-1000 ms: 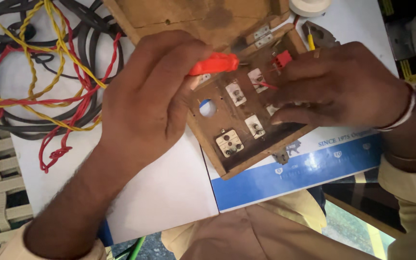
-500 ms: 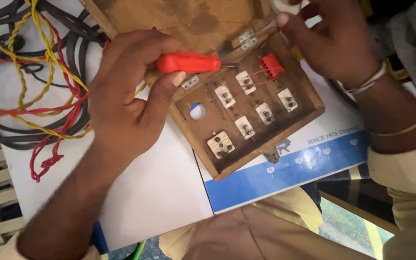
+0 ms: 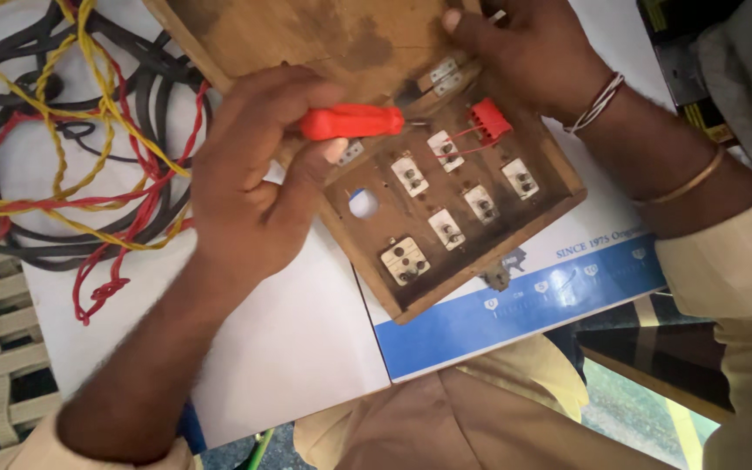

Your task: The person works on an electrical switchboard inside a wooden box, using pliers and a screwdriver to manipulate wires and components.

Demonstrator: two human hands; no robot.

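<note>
A: Where's the left hand (image 3: 250, 196)?

B: Curled shut around a red-handled screwdriver (image 3: 352, 121). The handle lies across the fingers, the thumb pressed under it. The tip points right, toward the hinge (image 3: 442, 76) at the top edge of the wooden box (image 3: 515, 228).

A: Touching the hinge?

B: Can't tell; the tip is dark against the wood there.

A: And the right hand (image 3: 540, 48)?

B: Fingers bent over the top of the box, by the hinge, gripping the open wooden lid (image 3: 306, 39). Thread band and a bangle on that wrist.

A: Inside the box?

B: White switch and socket backs (image 3: 446, 231) in rows, a round hole (image 3: 364, 204), a red part (image 3: 489, 117) with thin red leads near the top.

A: What's it on?

B: A white and blue sheet (image 3: 515, 305) over the lap. Left of the box, well apart, a tangle of yellow, red and black wires (image 3: 63, 165).
</note>
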